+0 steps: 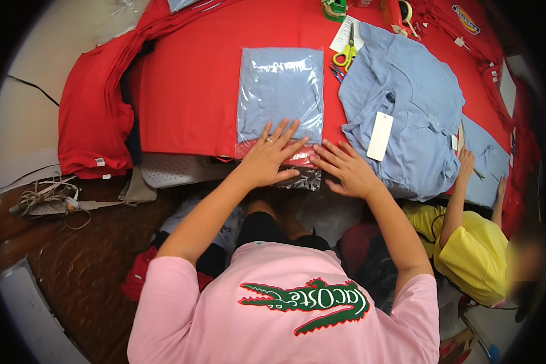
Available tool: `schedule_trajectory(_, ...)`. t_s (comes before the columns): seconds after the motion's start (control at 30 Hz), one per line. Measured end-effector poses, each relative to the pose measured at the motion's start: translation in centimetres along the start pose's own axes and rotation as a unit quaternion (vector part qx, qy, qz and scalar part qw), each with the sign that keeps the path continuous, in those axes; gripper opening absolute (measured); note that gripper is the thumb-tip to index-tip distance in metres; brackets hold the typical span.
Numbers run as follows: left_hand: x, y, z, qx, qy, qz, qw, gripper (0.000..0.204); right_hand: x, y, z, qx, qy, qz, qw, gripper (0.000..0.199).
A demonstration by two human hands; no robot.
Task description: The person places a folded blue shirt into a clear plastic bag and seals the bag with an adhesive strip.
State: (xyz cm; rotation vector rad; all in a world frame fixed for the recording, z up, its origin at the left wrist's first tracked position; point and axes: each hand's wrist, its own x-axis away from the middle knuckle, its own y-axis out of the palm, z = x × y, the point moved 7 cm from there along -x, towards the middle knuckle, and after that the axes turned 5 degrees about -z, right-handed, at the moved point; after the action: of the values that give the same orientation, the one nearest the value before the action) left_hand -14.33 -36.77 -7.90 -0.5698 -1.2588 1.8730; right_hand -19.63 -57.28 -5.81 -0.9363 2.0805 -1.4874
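Note:
A folded light-blue garment lies inside a clear plastic bag, flat on the red-covered table. The bag's loose lower end hangs over the near edge. My left hand rests on the bag's lower left, fingers spread, a ring on one finger. On its lower right lies my right hand, with fingers outstretched. To the right is a loosely heaped light-blue garment with a blank white tag on it.
Yellow-handled scissors lie on a white paper slip beyond the heap. A green tape dispenser stands at the back. Red garments drape over the left edge. At right, a co-worker in yellow handles another blue garment.

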Motion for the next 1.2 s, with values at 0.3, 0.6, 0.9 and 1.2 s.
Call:
schedule_trajectory(0.3, -3.8, -8.0, -5.4, -0.058, -0.060, 0.204, 0.975, 0.070, -0.3, 1.8, -2.4, 0.072, -0.041, 0.092, 0.992, 0.025)
schedule_trajectory(0.6, -0.6, -4.3, -7.3, -0.083, -0.027, 0.117, 0.989, 0.076, -1.2, 2.8, -1.6, 0.013, -0.061, 0.034, 0.998, 0.020)
schedule_trajectory(0.9, 14.6, -1.3, -2.5, -0.134, -0.101, 0.142, 0.976, 0.032, -1.3, 1.4, -2.2, -0.025, -0.048, 0.065, 0.996, 0.057)
schedule_trajectory(1.2, 13.7, 2.6, -2.9, -0.162, -0.129, 0.200, 0.958, 0.030, -10.2, -6.2, -4.5, -0.054, -0.053, 0.159, 0.984, 0.056)
